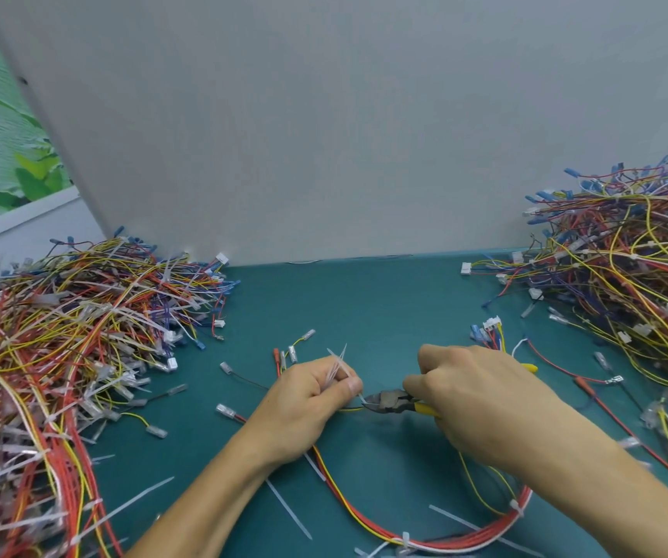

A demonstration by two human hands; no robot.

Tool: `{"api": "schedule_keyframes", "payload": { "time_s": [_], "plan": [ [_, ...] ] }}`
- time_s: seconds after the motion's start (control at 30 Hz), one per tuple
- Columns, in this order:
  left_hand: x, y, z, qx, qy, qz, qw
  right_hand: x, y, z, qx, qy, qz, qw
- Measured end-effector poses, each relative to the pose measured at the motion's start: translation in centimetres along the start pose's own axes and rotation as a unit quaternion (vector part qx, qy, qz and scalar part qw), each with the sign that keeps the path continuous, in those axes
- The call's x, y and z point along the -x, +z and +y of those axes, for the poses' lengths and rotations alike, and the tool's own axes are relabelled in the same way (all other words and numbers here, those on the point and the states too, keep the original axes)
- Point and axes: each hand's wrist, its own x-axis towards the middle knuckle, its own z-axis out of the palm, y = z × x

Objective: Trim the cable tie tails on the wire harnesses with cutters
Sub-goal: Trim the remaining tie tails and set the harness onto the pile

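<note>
Teal desk [384, 308] runs up to a plain grey partition [324, 134], with a green leaf-print panel off to the far left. A heap of harnesses bristling with white tie tails [62, 336] lies on the left of the desk, and a second heap of harnesses [626, 275] lies on the right.

Between the heaps, the left hand [308, 408] has its grip curled shut. Thumb and forefinger pinch a cable tie tail [360, 397], and a small bunch of white strips [338, 366] sticks up from the fingers.

The right hand [481, 404] has its grip wrapped round the yellow handles of the cutters [388, 401]. Their dark nose meets the pinched tail just beside the left thumb.

The wire harness [457, 543] passes under both hands and loops along the near edge of the desk, red, yellow and white wires bound by white ties. Loose white strips [288, 511] lie on the desk near the left forearm.
</note>
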Motion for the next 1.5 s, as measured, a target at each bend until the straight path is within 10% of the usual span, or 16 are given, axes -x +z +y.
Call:
{"api": "schedule_keyframes", "payload": {
  "time_s": [0.9, 1.13, 1.33, 1.5],
  "plan": [
    [-0.2, 0.1, -0.3, 0.007, 0.014, 0.028, 0.999, -0.3, 1.0, -0.8, -0.024, 0.018, -0.008, 1.000],
    [0.2, -1.3, 1.8, 0.096, 0.022, 0.056, 0.994, 0.3, -1.3, 1.3, -0.175, 0.086, 0.116, 0.974],
    [1.8, -2.7, 7.0, -0.047, 0.013, -0.116, 0.992, 1.3, -1.6, 6.3, -0.183, 0.232, 0.016, 0.955],
    [4.0, -0.3, 10.8, -0.240, 0.039, -0.289, 0.926, 1.6, -0.1, 8.2, -0.191, 0.280, -0.079, 0.937]
  ]
}}
